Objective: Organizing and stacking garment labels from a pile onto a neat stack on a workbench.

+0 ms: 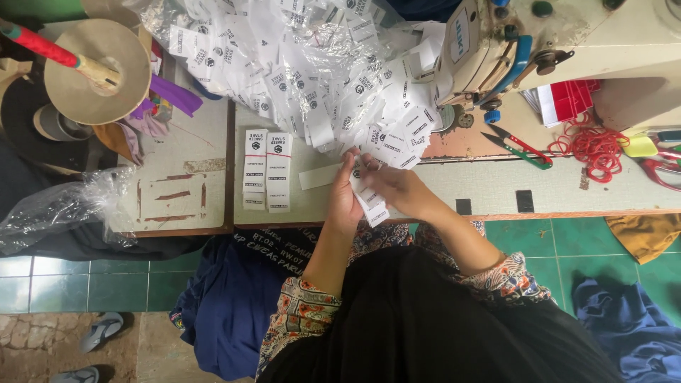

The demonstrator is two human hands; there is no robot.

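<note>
White fabric labels [370, 202] sit bunched between both hands at the surface's [496, 186] front edge. The left hand [345, 201] pinches them with closed fingers; the right hand [397, 188] grips them from the other side. Just left lie two neat label stacks [267, 170]. A loose label heap [319, 71] in clear plastic spreads behind, toward the back edge. Red-handled snips [520, 147] lie well right.

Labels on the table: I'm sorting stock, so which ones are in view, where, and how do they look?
Label pile: table's far side, on clear plastic; white with black print.
Label stacks: two neat columns left of the hands; white rectangles.
Held labels: between left hand and right hand; white.
</note>
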